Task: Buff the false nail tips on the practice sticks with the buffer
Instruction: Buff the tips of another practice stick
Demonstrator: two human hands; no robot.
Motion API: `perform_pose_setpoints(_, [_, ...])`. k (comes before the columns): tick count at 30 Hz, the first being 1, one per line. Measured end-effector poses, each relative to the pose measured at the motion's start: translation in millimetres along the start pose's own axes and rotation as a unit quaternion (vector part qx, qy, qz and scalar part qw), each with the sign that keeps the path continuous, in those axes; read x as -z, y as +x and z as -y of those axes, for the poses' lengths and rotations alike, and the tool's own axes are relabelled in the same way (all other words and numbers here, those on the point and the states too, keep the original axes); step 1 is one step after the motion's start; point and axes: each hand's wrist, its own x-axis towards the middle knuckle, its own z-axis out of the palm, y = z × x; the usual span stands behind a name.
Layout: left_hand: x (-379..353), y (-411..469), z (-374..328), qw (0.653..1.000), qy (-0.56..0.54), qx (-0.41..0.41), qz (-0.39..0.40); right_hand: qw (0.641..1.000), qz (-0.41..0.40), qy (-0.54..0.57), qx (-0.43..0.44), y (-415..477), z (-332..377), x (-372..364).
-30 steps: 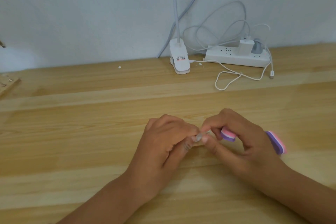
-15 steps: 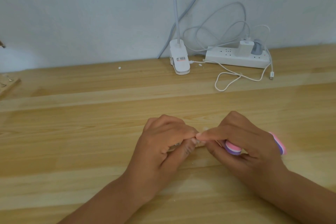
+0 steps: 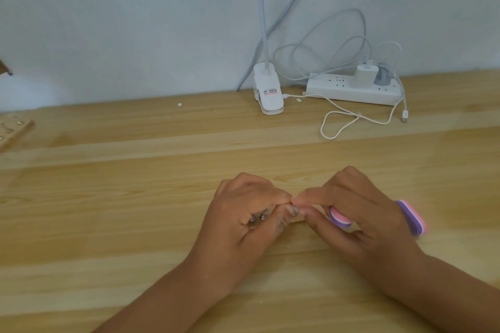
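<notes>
Behind, power strip (image 3: 351,89) beside lamp clip (image 3: 267,94)

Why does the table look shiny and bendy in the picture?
Head view: soft light glares off the varnished wooden table; the wide lens bows its far edge. The nail tip is tiny and blurry between the left hand and right hand holding the buffer.

This looks like a home desk or small craft workspace: a pale wooden tabletop (image 3: 135,197) against a plain painted wall (image 3: 135,21), with a clip-on lamp base (image 3: 268,92), a white power strip (image 3: 351,89) and a loose charging cable (image 3: 351,119).
</notes>
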Motion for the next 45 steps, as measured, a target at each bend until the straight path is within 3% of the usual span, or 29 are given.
perform_pose_setpoints(9, [2, 2, -1, 1.000, 0.000, 0.000, -0.018, 1.000, -0.009, -0.020, -0.008, -1, 1, 1])
perform_pose_setpoints(20, [2, 4, -4, 1.000, 0.022, 0.008, 0.014, 0.998, 0.045, -0.001, -0.031, 0, 0, 0])
perform_pose_setpoints(36, [1, 1, -2, 0.998, -0.067, 0.019, -0.007, 1.000, 0.020, -0.005, 0.005, -2, -2, -2])
perform_pose_setpoints(45, [3, 1, -2, 0.995, -0.097, 0.037, -0.013, 0.987, 0.041, 0.109, -0.110, -6, 1, 8])
